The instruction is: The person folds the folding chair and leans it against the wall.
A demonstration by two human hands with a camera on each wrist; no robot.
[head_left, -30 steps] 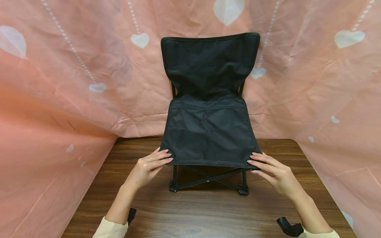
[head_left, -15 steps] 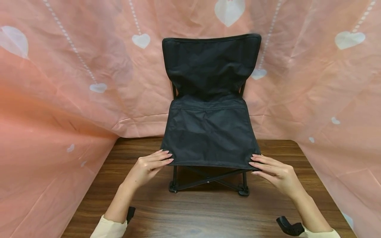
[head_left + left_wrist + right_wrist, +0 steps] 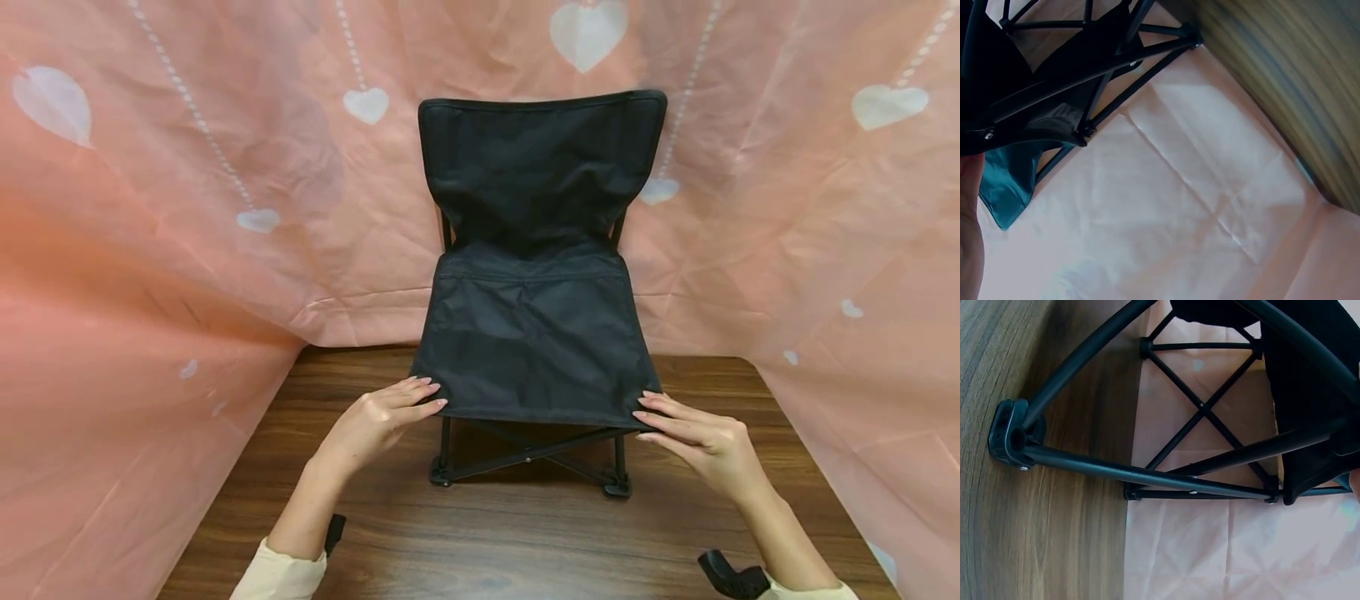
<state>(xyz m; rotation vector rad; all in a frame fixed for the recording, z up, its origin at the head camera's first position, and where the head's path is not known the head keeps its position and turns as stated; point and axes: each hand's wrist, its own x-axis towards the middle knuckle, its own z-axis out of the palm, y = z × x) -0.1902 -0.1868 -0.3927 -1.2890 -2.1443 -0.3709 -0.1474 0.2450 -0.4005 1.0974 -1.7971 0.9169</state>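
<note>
A black folding chair [image 3: 540, 333] with a fabric seat and backrest stands unfolded, facing me. My left hand [image 3: 375, 421] holds the seat's front left corner, fingers laid over the top of the fabric. At the opposite front corner my right hand [image 3: 708, 442] has its fingers on the seat and its thumb at the front edge. The left wrist view shows the underside of the black seat and frame tubes [image 3: 1085, 78], with part of the hand at the left edge. Crossed tubes [image 3: 1202, 409] and a plastic foot [image 3: 1013, 434] appear in the right wrist view.
The chair stands on a dark wood-grain surface [image 3: 487, 542]. Pink cloth [image 3: 337, 208] printed with white hearts hangs behind and on both sides, close to the backrest. Black devices [image 3: 731, 575] sit by both wrists.
The whole view shifts slightly, so chair and cloth appear a little further right and lower. Both hands stay at the seat corners; the left hand's lower fingers turn slightly.
</note>
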